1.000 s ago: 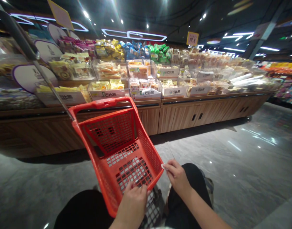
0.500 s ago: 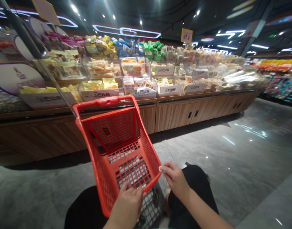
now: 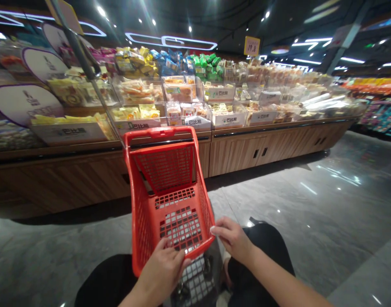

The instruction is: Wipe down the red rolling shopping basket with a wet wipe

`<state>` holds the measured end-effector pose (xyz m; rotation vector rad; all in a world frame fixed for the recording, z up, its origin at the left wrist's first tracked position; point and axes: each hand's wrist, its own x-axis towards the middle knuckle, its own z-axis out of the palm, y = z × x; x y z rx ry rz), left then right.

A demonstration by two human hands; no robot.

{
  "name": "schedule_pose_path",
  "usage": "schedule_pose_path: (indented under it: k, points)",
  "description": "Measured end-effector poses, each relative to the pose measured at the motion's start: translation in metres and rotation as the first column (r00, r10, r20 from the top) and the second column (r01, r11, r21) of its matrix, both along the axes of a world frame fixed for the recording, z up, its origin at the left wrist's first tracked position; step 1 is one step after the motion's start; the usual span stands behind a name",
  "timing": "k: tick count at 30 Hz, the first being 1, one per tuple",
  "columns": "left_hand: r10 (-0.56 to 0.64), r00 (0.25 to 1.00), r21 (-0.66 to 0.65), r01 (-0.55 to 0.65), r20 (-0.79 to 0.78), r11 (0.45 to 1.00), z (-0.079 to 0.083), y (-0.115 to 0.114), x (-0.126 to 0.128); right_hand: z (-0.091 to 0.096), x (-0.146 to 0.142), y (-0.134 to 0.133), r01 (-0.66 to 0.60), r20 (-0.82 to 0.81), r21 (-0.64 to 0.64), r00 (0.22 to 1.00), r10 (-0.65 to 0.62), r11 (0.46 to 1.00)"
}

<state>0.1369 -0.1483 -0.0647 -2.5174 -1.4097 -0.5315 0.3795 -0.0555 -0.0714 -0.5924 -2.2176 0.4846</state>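
Plainly, the red basket is in the middle of the frame, its slotted floor facing up at me. At its near right corner, a little below and right of the frame's centre, my right hand has a small white piece pinched between thumb and forefinger, right by the rim; whether it touches the red plastic I can't tell. My left hand is at the near edge, bottom centre, fingers bent over the rim; whether it clamps there or only rests, I can't tell.

I'd judge this handling to be partway: both hands are placed and the white piece is held, not yet let go. No part of the basket looks visibly finished, so how much is left I can't say.

Outward from there, a metal rod slants from the basket's far left corner toward the upper left. A grating shows beneath, bottom centre, between my dark-clad knees. The wooden counter crosses the frame behind, stacked with packaged food, green packets at top centre and a price sign at upper right.
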Motion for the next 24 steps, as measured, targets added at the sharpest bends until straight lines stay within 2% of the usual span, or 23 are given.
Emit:
schedule_pose_path:
  k: [5, 11, 15, 17, 20, 24]
  points:
    - [-0.018, 1.000, 0.001, 0.018, -0.014, 1.000, 0.004, 0.007, -0.006, 0.002, -0.007, 0.020, 0.024, -0.012, 0.037, 1.000, -0.023, 0.999]
    - [-0.068, 0.997, -0.020, 0.069, 0.019, 0.997, 0.012, 0.014, -0.026, 0.007, -0.007, -0.005, -0.038, 0.037, -0.015, 0.999, 0.039, 0.999]
    - [-0.051, 0.998, -0.053, 0.052, 0.027, 0.997, 0.014, 0.017, -0.035, 0.014, -0.018, 0.000, -0.006, 0.022, -0.055, 1.000, 0.008, 0.998]
    - [0.031, 0.998, -0.067, -0.028, 0.051, 0.997, 0.015, 0.018, -0.026, 0.014, -0.024, 0.005, 0.019, -0.024, -0.070, 1.000, -0.020, 0.997]
    - [0.169, 0.974, -0.070, -0.160, 0.151, 0.985, 0.015, 0.018, 0.003, 0.008, -0.030, 0.001, 0.042, -0.100, -0.087, 0.994, -0.050, 0.995]
    - [0.173, 0.957, -0.048, -0.166, 0.231, 0.985, 0.002, 0.024, 0.045, -0.004, -0.028, -0.019, 0.050, -0.073, -0.116, 0.996, -0.059, 0.992]
